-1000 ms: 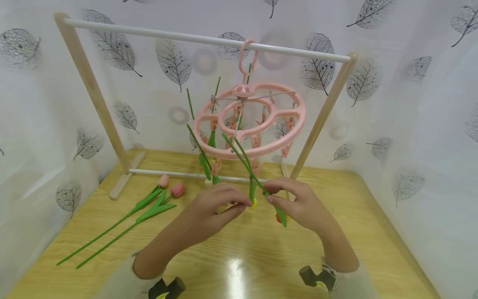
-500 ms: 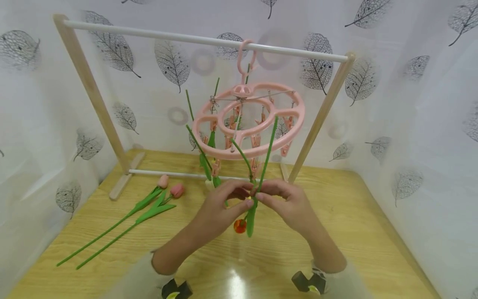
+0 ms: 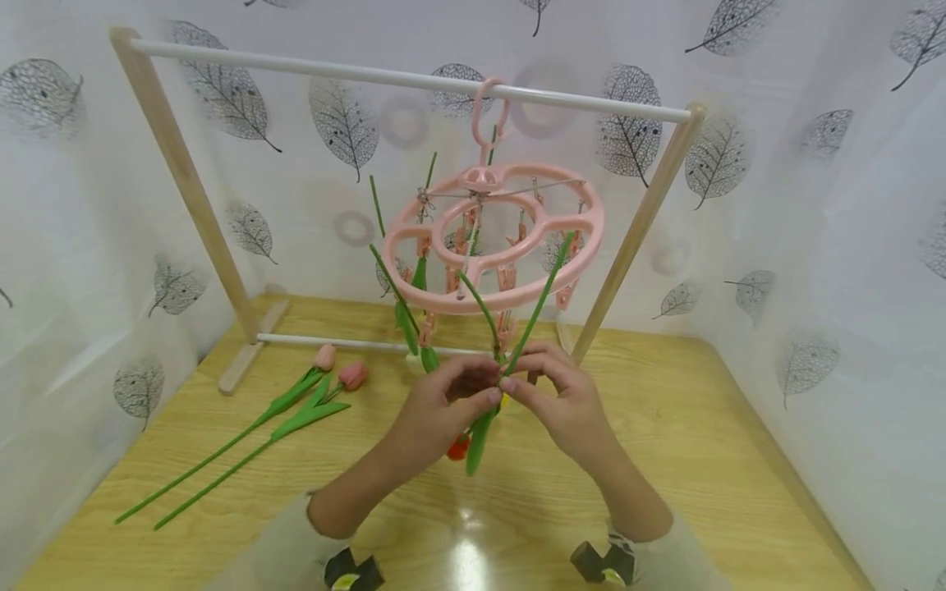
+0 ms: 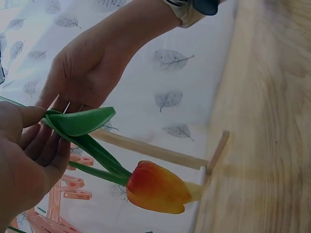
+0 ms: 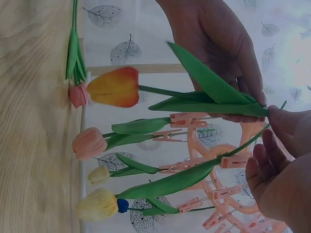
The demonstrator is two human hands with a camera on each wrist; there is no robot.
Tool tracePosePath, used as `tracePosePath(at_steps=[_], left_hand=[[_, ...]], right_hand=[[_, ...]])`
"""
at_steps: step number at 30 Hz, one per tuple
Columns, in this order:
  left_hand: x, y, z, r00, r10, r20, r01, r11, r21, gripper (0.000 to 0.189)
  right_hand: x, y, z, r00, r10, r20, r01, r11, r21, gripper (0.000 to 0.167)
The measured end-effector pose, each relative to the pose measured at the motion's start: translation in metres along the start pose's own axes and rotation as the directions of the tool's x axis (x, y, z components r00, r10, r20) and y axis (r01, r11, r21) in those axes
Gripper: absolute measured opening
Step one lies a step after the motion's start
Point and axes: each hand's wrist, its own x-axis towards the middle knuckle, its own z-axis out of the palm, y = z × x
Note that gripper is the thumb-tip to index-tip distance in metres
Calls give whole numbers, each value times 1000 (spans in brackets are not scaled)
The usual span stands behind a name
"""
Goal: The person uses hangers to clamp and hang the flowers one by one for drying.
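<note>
An orange-red tulip (image 4: 158,187) with green leaves is held head down in front of the pink clip hanger (image 3: 479,179). My right hand (image 3: 565,402) pinches its stem between thumb and fingers. From the other side my left hand (image 3: 439,406) grips the same tulip near the base of the leaves; its fingers are partly hidden behind a leaf in the right wrist view. Just beyond the hands, a yellow tulip (image 5: 97,204) hangs from a pink clip (image 5: 234,161). A peach tulip (image 5: 90,143) and a small cream one (image 5: 98,174) hang from clips too.
Two pink tulips, a deeper one (image 3: 352,376) and a paler one (image 3: 323,357), lie on the wooden table (image 3: 687,460) at left. The hanger hooks over a white rod (image 3: 296,62) between wooden posts (image 3: 185,180). Leaf-patterned curtains surround the table.
My right hand has brought the orange-red tulip leftward to my left hand, which now grips it too. The flower head has swung left while the stem's end leans right.
</note>
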Motion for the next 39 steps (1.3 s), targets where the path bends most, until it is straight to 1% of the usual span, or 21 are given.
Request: tracePosePath(at_steps=[5, 9, 13, 16, 20, 22, 25, 30, 35, 39], left_hand=[[1, -3, -1, 999, -43, 28, 44, 999, -14, 24], [1, -4, -2, 998, -51, 45, 53, 998, -46, 23], [1, -5, -1, 997, -56, 45, 59, 995, -82, 22], [2, -5, -1, 997, -63, 47, 67, 994, -83, 23], [2, -7, 0, 994, -66, 85, 71, 995, -64, 26], [2, -8, 0, 992, -66, 104, 73, 996, -57, 27], [2, -10, 1, 991, -68, 119, 75, 996, -55, 26], [2, -10, 2, 990, -75, 121, 81, 995, -50, 29], [2, -9, 3, 991, -83, 108, 86, 996, -25, 36], [3, -8, 3, 993, -71, 94, 72, 997, -13, 36]], right_hand=[[0, 1, 2, 1000, -18, -21, 19, 999, 30, 14], [0, 0, 4, 999, -35, -34, 36, 998, 48, 14], [1, 0, 4, 999, -48, -21, 50, 993, 109, 14], [4, -3, 1, 999, -16, -29, 21, 986, 165, 20], [11, -12, -7, 996, 62, -62, -45, 966, 255, 28], [15, -16, -11, 994, 78, -77, -52, 954, 295, 29], [19, -20, -16, 990, 88, -112, -48, 945, 323, 27], [22, -20, -18, 987, 81, -139, -31, 943, 333, 24], [24, -19, -15, 989, 30, -148, 18, 949, 314, 29], [23, -18, -11, 989, -3, -147, 47, 954, 295, 29]])
